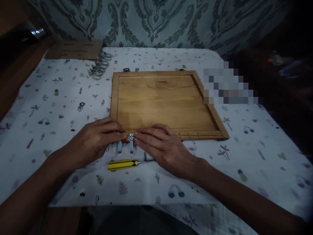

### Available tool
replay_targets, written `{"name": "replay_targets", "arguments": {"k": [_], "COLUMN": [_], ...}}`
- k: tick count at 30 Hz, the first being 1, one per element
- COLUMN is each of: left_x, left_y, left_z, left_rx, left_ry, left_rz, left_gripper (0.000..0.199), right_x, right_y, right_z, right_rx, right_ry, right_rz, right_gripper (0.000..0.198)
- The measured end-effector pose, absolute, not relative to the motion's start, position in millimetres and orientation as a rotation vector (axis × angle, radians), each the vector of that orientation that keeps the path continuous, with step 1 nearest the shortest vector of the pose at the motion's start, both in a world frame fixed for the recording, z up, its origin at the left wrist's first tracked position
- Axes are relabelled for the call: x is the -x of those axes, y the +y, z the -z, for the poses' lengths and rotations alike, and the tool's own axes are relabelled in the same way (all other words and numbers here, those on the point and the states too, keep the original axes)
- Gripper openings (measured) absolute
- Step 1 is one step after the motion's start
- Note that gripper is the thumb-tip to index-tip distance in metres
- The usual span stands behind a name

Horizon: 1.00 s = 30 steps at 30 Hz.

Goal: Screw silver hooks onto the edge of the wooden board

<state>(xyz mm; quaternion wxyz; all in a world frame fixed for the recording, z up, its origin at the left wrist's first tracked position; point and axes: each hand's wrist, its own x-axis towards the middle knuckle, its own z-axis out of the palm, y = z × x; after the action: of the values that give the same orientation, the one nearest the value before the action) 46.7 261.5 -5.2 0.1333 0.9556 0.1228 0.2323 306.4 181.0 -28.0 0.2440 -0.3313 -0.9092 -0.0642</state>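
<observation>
A framed wooden panel [158,101] lies flat on the table, its near edge towards me. At the left part of that edge sits a small silver metal fitting [131,137] with two screw heads and a strip hanging down. A second silver strip [119,147] shows just left of it, below my left fingers. My left hand [95,137] holds the fitting's left side with fingertips closed together. From the right, the fingertips of my right hand [166,147] press against the same fitting. A yellow-handled screwdriver [123,164] lies in front, its tip hidden under my right hand.
A white patterned cloth [137,191] covers the table. Several shiny metal pieces [99,67] lie in a heap at the back left beside a brown cardboard sheet [73,50]. A pixelated item [228,85] is right of the panel. Patterned wallpaper [156,23] rises behind.
</observation>
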Motion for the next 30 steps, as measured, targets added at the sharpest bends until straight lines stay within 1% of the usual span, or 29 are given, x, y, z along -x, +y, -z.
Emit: {"name": "replay_targets", "arguments": {"k": [8,19,25,27,30], "left_x": [-45.3,-47.9,-37.6,-32.4,-29.9], "left_y": [262.4,262.1,254.3,241.3,213.7], "left_z": [9.4,10.7,-5.3,-16.3,-24.7], "left_rx": [-2.704,-2.691,-2.698,-2.704,-2.67], "left_ry": [0.374,0.376,0.461,0.558,0.683], "left_rz": [-0.694,-0.738,-0.703,-0.715,-0.589], "left_gripper": [0.03,0.029,0.036,0.032,0.02], "right_x": [-304.8,-301.6,-303.1,-303.5,-304.2], "right_y": [183.6,190.8,192.1,192.3,192.5], "right_z": [19.8,10.9,12.7,12.7,13.1], "right_rx": [0.911,0.889,0.885,0.874,0.847], "right_ry": [-2.481,-2.544,-2.57,-2.567,-2.556], "right_rz": [0.106,0.087,0.132,0.122,0.098], "right_gripper": [0.024,0.02,0.022,0.021,0.02]}}
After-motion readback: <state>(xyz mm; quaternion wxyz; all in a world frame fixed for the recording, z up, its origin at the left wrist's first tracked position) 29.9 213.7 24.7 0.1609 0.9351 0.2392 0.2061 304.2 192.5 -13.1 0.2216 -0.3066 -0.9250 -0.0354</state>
